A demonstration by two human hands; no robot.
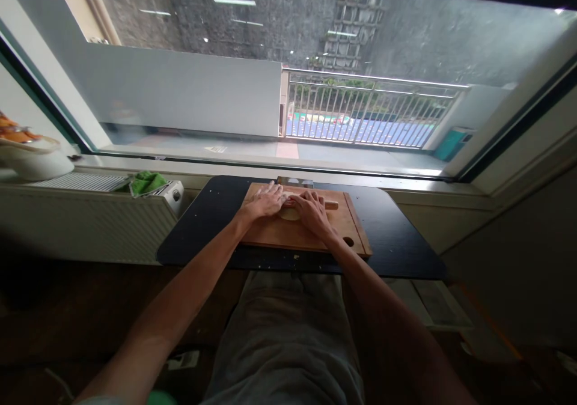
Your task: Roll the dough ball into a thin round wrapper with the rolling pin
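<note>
A wooden rolling pin lies across a pale, flat round of dough on a wooden cutting board. My left hand, dusted with white flour, rests over the left part of the pin and hides that end. Over its right part, my right hand curves its fingers, and the pin's bare tip sticks out beyond them. Both hands press down on the pin, close together. Part of the dough shows between them; the rest is covered.
The board lies on a dark table with crumbs near its front edge. Behind the board sits a small dark-patterned item. To the left, a green cloth lies on a white radiator, near a white pot. A large window stands ahead.
</note>
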